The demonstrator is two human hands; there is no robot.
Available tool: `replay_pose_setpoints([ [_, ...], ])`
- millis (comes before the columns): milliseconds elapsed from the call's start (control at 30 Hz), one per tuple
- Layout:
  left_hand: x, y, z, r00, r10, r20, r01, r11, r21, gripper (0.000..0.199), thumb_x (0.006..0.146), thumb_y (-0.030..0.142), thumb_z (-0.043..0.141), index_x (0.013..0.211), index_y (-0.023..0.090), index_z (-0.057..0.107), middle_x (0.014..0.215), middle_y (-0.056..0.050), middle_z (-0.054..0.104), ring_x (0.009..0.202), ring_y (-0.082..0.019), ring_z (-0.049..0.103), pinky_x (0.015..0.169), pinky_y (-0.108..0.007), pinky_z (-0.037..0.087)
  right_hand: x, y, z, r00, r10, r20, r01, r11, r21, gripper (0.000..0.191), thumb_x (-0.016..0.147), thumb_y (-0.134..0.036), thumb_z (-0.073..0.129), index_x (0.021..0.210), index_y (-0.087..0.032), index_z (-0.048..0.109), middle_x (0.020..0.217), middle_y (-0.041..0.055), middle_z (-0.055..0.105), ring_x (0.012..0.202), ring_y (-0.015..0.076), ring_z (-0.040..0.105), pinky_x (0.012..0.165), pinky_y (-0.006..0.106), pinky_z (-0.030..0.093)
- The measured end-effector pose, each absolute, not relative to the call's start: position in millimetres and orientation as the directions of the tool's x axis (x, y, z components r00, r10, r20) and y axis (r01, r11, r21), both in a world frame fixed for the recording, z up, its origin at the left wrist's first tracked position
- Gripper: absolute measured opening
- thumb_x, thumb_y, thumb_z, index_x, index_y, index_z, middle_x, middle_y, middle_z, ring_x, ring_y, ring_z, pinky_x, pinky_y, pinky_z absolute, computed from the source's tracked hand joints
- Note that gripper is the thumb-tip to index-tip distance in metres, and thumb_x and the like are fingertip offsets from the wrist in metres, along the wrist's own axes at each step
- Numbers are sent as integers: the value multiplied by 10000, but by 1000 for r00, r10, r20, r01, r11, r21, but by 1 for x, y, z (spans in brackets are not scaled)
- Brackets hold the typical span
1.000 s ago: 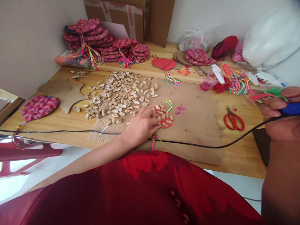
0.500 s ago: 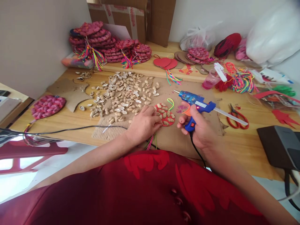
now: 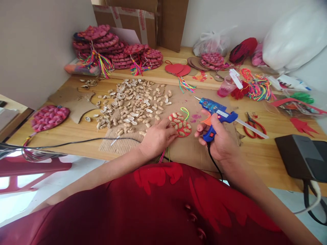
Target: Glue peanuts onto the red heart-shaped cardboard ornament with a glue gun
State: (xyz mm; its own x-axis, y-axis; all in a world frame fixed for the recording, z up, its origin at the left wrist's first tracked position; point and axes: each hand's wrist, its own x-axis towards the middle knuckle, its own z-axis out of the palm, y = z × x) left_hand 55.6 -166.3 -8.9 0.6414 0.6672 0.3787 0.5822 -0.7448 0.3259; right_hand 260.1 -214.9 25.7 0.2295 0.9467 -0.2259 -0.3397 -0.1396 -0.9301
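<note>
My right hand (image 3: pixel 221 139) is wrapped round a blue hot glue gun (image 3: pixel 217 110), its nozzle pointing left and a pale glue stick jutting from the back. My left hand (image 3: pixel 159 136) has its fingers pressed together at the left edge of a red disc (image 3: pixel 180 133); whatever they pinch, if anything, is hidden. Several peanut shells (image 3: pixel 180 125) sit on the disc. From its top rises a yellow-green cord loop (image 3: pixel 185 111), and coloured strings (image 3: pixel 162 156) hang below. The glue gun is held just right of the disc, apart from it.
Loose peanut shells (image 3: pixel 133 105) spread over cardboard (image 3: pixel 199 154) to the left. A black cable (image 3: pixel 84 140) crosses the table. Red-handled scissors (image 3: pixel 255 127) and a dark box-shaped device (image 3: pixel 293 158) lie right. Pink shell-covered discs (image 3: pixel 97 46) are stacked on the back ledge.
The glue gun has shifted slightly to the right, away from the disc. My left hand stays at the disc's edge, and the whole view has turned a little.
</note>
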Motion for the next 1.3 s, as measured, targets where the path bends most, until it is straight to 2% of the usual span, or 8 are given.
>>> replay_pose_setpoints([
  [300, 71, -166, -6, 669, 646, 367, 625, -757, 192, 221, 953, 302, 633, 805, 164, 721, 838, -59, 618, 788, -193, 593, 726, -304, 488, 262, -210, 19, 282, 937, -208, -295, -121, -948, 465, 825, -590, 695, 1151, -261, 656, 667, -16, 612, 629, 169, 654, 389, 222, 362],
  [500, 64, -165, -4, 659, 616, 431, 567, -784, 255, 289, 993, 391, 565, 931, 182, 755, 863, -62, 644, 826, -196, 593, 765, -320, 493, 261, -209, 19, 284, 936, -208, -269, -130, -954, 532, 813, -634, 681, 1176, -246, 649, 706, -13, 630, 620, 157, 667, 382, 206, 370],
  [633, 49, -164, -1, 615, 623, 484, 537, -780, 322, 232, 1009, 274, 535, 1065, 199, 746, 936, -68, 644, 883, -195, 576, 800, -335, 486, 261, -209, 16, 296, 936, -190, -248, -117, -962, 574, 803, -649, 681, 1208, -244, 637, 727, -7, 647, 647, 167, 692, 380, 204, 382],
  [767, 39, -168, -2, 672, 599, 435, 534, -799, 275, 318, 975, 130, 524, 1186, 262, 722, 1014, -66, 626, 951, -213, 536, 842, -366, 455, 261, -207, 13, 346, 919, -188, -239, -107, -965, 542, 816, -631, 676, 1192, -241, 654, 735, -9, 645, 646, 159, 693, 371, 195, 390],
  [867, 40, -172, 0, 749, 551, 367, 527, -832, 173, 413, 983, 132, 514, 1327, 320, 644, 1082, -71, 623, 1021, -239, 515, 859, -396, 413, 259, -207, 12, 366, 915, -170, -236, -85, -968, 502, 826, -616, 675, 1168, -249, 661, 747, -10, 645, 651, 150, 686, 370, 189, 402],
  [967, 44, -174, 4, 800, 517, 303, 518, -851, 83, 450, 982, 171, 533, 1408, 313, 571, 1137, -83, 621, 1098, -266, 497, 876, -416, 383, 256, -208, 10, 376, 916, -143, -206, -68, -976, 466, 828, -600, 682, 1135, -250, 662, 775, 3, 669, 687, 157, 688, 376, 190, 429],
  [1200, 47, -172, 5, 820, 509, 263, 513, -856, 60, 388, 979, 202, 550, 1354, 287, 605, 1119, -94, 625, 1094, -280, 499, 862, -429, 359, 253, -214, -3, 312, 947, -81, -102, -51, -993, 372, 833, -587, 688, 944, -233, 652, 855, 27, 725, 768, 193, 734, 404, 202, 509],
  [1300, 47, -172, 3, 820, 509, 260, 509, -858, 72, 373, 978, 208, 550, 1337, 286, 615, 1123, -98, 625, 1103, -287, 496, 854, -431, 353, 251, -215, -6, 274, 960, -54, -34, -47, -998, 355, 849, -568, 682, 963, -232, 661, 898, 37, 733, 787, 201, 742, 410, 207, 526],
])
